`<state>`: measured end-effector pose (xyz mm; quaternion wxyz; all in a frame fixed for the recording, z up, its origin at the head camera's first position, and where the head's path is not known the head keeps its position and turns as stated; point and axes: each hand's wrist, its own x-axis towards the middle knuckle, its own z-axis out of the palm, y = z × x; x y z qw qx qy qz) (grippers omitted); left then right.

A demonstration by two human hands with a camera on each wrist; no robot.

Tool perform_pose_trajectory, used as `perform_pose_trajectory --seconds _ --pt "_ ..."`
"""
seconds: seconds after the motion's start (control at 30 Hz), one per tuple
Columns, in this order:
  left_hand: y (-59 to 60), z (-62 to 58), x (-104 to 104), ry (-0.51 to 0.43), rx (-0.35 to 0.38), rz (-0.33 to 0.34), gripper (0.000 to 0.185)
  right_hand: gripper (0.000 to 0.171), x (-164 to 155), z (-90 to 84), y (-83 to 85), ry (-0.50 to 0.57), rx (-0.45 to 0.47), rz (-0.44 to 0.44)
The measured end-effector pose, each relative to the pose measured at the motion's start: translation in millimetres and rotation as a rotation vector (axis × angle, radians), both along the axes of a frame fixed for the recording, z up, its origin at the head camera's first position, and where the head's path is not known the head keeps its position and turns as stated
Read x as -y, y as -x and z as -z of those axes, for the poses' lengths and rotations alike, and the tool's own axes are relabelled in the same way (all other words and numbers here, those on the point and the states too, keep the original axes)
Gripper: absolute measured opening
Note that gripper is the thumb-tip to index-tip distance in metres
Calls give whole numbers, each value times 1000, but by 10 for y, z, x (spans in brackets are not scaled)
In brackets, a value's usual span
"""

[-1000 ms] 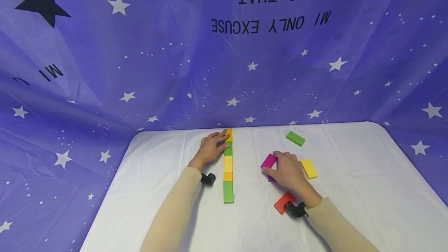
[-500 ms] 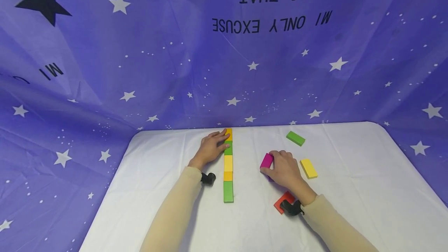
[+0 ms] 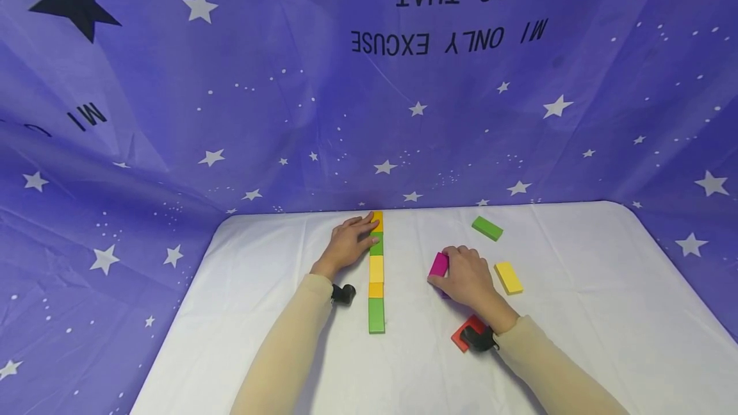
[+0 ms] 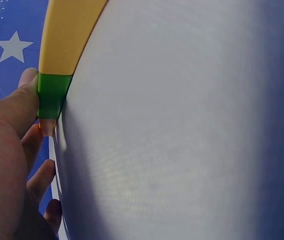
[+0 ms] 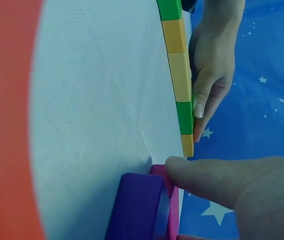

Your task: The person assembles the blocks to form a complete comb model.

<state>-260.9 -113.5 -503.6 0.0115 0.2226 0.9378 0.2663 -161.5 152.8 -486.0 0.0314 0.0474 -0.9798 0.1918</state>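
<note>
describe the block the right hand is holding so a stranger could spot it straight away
On the white table, look right of the long row of blocks to the right hand. It grips the magenta block, tilted up on edge, the only magenta one; the loose blocks nearby lie flat.

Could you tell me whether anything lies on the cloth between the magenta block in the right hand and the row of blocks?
Nothing visible does. The right hand pinches the magenta block, with a purple block beside it. Only bare white tablecloth lies between it and the row of blocks, which the left hand touches.
</note>
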Motion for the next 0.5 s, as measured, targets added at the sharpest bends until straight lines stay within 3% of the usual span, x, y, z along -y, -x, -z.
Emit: perform_pose_trajectory --seconds 0.33,0.5 --pt "0 0 -5 16 10 -3 46 70 -1 33 15 -36 4 -12" --pt "10 4 1 22 9 -1 47 69 2 30 26 6 9 -17"
